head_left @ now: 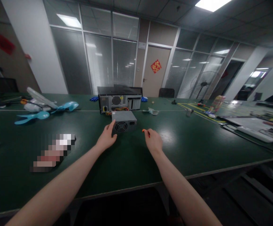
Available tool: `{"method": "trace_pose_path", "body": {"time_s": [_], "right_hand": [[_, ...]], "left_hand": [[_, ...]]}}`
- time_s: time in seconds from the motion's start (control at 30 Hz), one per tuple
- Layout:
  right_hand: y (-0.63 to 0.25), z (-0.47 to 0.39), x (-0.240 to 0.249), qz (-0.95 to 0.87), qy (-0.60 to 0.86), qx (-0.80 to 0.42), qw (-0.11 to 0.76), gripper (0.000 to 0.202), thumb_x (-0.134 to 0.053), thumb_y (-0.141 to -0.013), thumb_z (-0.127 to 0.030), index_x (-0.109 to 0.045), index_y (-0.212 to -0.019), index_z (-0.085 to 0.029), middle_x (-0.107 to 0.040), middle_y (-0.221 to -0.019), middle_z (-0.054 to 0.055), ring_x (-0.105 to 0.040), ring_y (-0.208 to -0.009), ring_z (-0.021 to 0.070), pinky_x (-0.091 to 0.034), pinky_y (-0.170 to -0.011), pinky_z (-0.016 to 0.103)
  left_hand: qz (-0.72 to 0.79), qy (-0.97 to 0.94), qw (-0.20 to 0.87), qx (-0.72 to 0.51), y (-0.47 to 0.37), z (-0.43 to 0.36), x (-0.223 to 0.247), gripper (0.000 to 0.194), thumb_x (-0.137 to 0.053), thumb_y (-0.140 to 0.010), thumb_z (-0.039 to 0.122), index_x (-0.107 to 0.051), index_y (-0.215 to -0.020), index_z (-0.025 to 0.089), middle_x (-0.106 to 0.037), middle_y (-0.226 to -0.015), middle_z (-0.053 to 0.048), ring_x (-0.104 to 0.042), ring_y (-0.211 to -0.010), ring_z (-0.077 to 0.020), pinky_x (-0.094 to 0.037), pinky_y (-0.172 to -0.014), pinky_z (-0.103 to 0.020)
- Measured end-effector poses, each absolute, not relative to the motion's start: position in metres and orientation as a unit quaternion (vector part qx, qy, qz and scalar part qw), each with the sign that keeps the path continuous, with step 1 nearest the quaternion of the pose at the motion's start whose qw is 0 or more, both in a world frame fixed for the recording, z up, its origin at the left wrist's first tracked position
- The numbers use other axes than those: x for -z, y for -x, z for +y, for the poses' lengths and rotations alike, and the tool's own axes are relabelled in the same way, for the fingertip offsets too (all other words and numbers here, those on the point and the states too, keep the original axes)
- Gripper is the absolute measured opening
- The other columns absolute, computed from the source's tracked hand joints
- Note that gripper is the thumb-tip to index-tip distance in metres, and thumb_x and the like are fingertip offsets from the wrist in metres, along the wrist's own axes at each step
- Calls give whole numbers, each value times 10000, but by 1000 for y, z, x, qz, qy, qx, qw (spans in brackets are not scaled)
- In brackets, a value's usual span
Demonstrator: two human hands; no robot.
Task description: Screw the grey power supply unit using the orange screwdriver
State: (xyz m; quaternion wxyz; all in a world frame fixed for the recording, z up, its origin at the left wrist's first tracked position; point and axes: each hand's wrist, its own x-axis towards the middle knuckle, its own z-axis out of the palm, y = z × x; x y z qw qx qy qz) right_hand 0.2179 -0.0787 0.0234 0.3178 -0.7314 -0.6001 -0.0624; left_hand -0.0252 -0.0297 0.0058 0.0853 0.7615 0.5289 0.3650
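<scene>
A grey computer power supply (124, 118) with a round fan grille and a socket on its front sits on the green table. My left hand (107, 137) is at its left side, the fingertips touching the left edge and the thumb apart from the fingers. Just right of the power supply, my right hand (154, 141) is closed around a small orange object (144, 130). Only its orange end shows, so its kind is hidden. Behind the power supply lies a black computer case (117, 100), its back panel facing me, with coloured cables (122, 109) between the two.
Light-blue plastic pieces (33, 116) and a white item (42, 99) lie at the left. A blurred-out object (56, 153) is nearer. A bottle (216, 105) and a flat panel (251, 125) with a cable are at the right. The table's front edge (136, 189) runs below my forearms.
</scene>
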Motion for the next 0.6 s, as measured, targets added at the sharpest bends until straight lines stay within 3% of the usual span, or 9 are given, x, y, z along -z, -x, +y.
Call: {"method": "trace_pose_path", "body": {"time_s": [0.1, 0.2, 0.3, 0.4, 0.6], "right_hand": [[-217, -77, -21, -600, 729, 25, 329, 356, -280, -888, -434, -542, -859, -195, -567, -750, 49, -545, -674, 156, -358, -617, 266], [-218, -76, -19, -602, 704, 22, 377, 283, -448, -819, -400, -490, -993, -181, -556, -914, 70, -553, -748, 153, -377, -637, 252], [-220, -76, -17, -602, 702, 23, 380, 242, -522, -760, -305, -486, -959, -172, -530, -962, 73, -550, -774, 150, -388, -653, 247], [-222, -75, -18, -600, 714, 20, 360, 180, -459, -805, -326, -509, -894, -178, -547, -903, 63, -554, -772, 160, -389, -656, 258], [-223, -73, -20, -583, 762, 11, 282, 417, -238, -889, -435, -554, -785, -183, -572, -817, 81, -566, -735, 187, -382, -647, 296]], "left_hand": [[536, -759, 90, -358, 25, -31, -7, 713, -503, -765, 297, -143, -1379, 257, -331, -1307, -125, -420, -1157, -250, -364, -935, -410], [537, -759, 90, -356, 25, -32, -8, 712, -502, -767, 305, -141, -1379, 259, -329, -1309, -126, -425, -1152, -252, -370, -927, -408], [536, -761, 91, -355, 26, -32, -8, 706, -498, -771, 312, -140, -1379, 266, -326, -1311, -126, -428, -1150, -254, -376, -920, -407], [536, -761, 94, -354, 26, -32, -8, 702, -492, -774, 317, -137, -1378, 272, -329, -1307, -124, -434, -1145, -255, -382, -913, -409], [528, -763, 86, -363, 27, -30, -5, 709, -500, -767, 313, -144, -1378, 267, -325, -1312, -122, -424, -1158, -252, -372, -930, -409]]}}
